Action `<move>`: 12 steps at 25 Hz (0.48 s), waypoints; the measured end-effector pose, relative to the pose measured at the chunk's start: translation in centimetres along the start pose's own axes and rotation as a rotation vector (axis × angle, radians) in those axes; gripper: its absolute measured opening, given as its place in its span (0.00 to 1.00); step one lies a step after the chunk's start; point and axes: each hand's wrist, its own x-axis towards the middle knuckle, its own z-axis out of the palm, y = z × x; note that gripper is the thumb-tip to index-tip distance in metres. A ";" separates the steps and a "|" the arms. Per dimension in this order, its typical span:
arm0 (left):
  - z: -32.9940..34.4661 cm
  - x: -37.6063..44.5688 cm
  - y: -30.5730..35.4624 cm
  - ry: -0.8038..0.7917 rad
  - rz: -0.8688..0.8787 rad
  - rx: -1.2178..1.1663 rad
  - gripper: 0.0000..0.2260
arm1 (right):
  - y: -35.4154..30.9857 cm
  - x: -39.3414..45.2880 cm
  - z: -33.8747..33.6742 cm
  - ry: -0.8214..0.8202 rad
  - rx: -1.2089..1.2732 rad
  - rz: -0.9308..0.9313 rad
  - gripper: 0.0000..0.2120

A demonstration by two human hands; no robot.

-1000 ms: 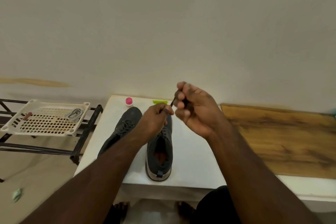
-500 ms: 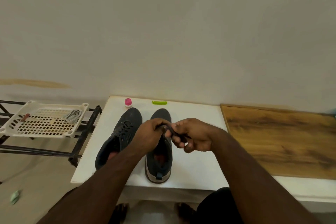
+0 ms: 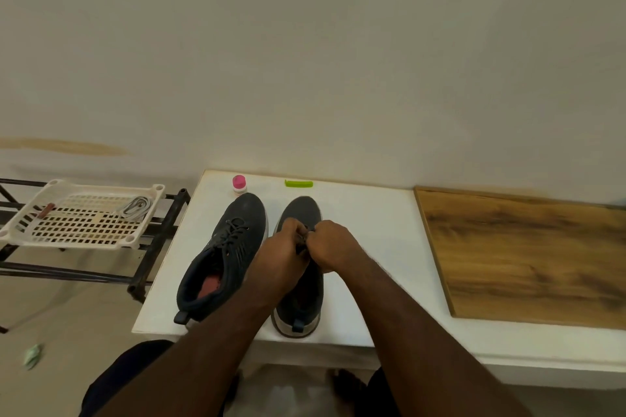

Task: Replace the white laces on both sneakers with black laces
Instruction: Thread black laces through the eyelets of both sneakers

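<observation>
While both hands are low over the right sneaker (image 3: 299, 213), the black lace (image 3: 302, 242) shows only as a short dark piece in the narrow gap between them, above the middle of this shoe. The left hand (image 3: 283, 252) is curled closed with its fingers (image 3: 294, 226) bent down onto the lace area, and the right hand (image 3: 330, 245) is also closed, its fingers (image 3: 316, 236) pressing toward the left ones, so the two hands touch or almost touch. Each hand seems to pinch the lace, but the exact grip is hidden by the knuckles. The right sneaker stands upright on the white table (image 3: 369, 220), toe pointing to the wall. Just beside it, on the left, the left sneaker (image 3: 225, 256) stands with a black lace already crossed through its eyelets. Near the toes are a small bottle with a pink cap (image 3: 239, 183) and a green comb (image 3: 298, 183). Well apart, on the left, a white plastic tray (image 3: 27, 230) on a dark rack holds a bundle of white laces (image 3: 135, 207).
</observation>
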 end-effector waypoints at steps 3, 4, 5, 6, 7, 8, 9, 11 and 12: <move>-0.2 -0.3 -0.2 0.010 0.094 0.014 0.16 | -0.9 0.2 -0.9 -0.130 0.053 -0.044 0.13; -0.3 -0.2 -0.2 -0.014 0.113 0.006 0.17 | -1.1 0.2 -1.1 -0.205 -0.057 -0.052 0.15; -0.5 0.0 -0.2 -0.047 0.120 0.005 0.18 | -1.2 0.2 -1.1 -0.221 -0.199 -0.056 0.17; -0.7 0.1 -0.2 -0.072 0.112 0.013 0.18 | -1.1 0.4 -0.9 -0.167 -0.351 -0.107 0.18; -0.8 0.2 -0.3 -0.070 0.100 0.016 0.18 | -0.9 0.2 -0.8 -0.101 -0.419 -0.128 0.17; -0.8 0.0 -0.6 -0.047 0.091 0.016 0.17 | -0.7 0.0 -0.5 -0.036 -0.358 -0.126 0.15; -0.9 -0.2 -0.9 -0.014 0.098 0.023 0.17 | -0.3 -0.3 -0.1 0.013 -0.274 -0.116 0.13; -0.8 -0.8 -1.5 0.020 0.150 0.036 0.15 | 0.9 -1.2 0.8 0.088 0.089 -0.052 0.11; -0.7 -0.9 -1.8 0.019 0.180 0.035 0.13 | 1.3 -1.9 1.0 0.084 0.323 -0.027 0.11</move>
